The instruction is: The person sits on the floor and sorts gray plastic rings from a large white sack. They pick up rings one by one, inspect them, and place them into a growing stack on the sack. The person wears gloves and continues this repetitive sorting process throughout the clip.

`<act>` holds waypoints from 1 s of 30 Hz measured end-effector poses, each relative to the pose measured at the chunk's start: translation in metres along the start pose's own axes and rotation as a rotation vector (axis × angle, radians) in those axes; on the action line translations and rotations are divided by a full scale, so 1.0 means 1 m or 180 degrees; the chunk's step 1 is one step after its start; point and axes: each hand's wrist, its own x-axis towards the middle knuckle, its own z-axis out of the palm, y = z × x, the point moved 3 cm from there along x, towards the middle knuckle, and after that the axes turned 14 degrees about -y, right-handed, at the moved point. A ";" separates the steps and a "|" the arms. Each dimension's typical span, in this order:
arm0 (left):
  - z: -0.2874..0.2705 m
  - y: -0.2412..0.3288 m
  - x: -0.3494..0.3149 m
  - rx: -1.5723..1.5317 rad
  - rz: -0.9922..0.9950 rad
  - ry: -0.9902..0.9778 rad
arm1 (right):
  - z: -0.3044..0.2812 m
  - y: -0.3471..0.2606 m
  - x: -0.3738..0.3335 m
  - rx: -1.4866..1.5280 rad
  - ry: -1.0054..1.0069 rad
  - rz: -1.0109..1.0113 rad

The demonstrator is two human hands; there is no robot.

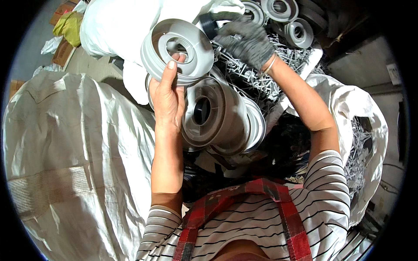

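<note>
Plastic ring (197,54), pale grey and smooth, sits in the left hand (167,93), which is closed on its near side: the thumb presses the inner face and a fingertip shows through the middle hole. Its outer wall is ribbed, its rim round and broad, and fine threads line the hole. The right hand (246,41), in a grey fabric glove (257,48), is bent at the fingers beside a shiny black piece (208,25); whether it grips that piece I cannot tell. Just right of the left hand and below the ring lie stacked grey parts (226,111), rounded, with a dark round opening facing up. Below the right hand, thin, spiky grey scraps (272,89) are heaped in a tangle, and beyond that hand are more rings (307,35). A creased, woven white sack (87,143) bulges close to the left forearm, and another sack (117,26) rises beyond the left hand, near the ring's far edge. Some room shows between the two hands; the stacked parts crowd the left hand's right side
</note>
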 end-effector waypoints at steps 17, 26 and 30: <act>-0.013 0.042 -0.043 0.0210 0.0266 -0.1029 | 0.009 -0.127 0.047 -0.1197 -0.1763 -0.0012; -0.021 0.052 -0.068 -0.0049 0.0192 -0.0981 | 0.022 -0.152 0.033 -0.1585 -0.1769 -0.1707; -0.015 0.058 -0.080 0.0473 0.0486 -0.1050 | 0.021 -0.154 0.037 -0.0698 -0.1170 -0.0627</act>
